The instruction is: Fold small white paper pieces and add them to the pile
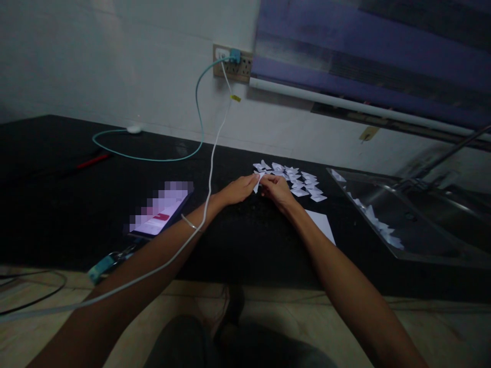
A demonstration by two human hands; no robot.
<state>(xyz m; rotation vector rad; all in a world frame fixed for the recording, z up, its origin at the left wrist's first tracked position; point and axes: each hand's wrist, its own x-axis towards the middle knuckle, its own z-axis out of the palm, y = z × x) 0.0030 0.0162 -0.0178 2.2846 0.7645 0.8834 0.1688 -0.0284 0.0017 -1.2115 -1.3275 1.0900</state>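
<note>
Between my two hands is a small piece of folded white paper (257,185), pinched at the middle of the black counter. My left hand (241,189) grips its left side with the fingers closed. On the other side, my right hand (277,189) has its fingers curled round the paper's right edge; the fingertips are partly hidden. Just behind and to the right lie several small folded paper pieces (299,179) with pointed ends. A flat white sheet (321,225) rests beside my right forearm.
At the right is a steel sink (418,225), with more folded papers (374,219) along its left rim. A lit phone (161,212) lies left of my left forearm. From the wall socket (245,66), a white cable (210,174) crosses over my left arm. A teal cable (153,159) loops behind.
</note>
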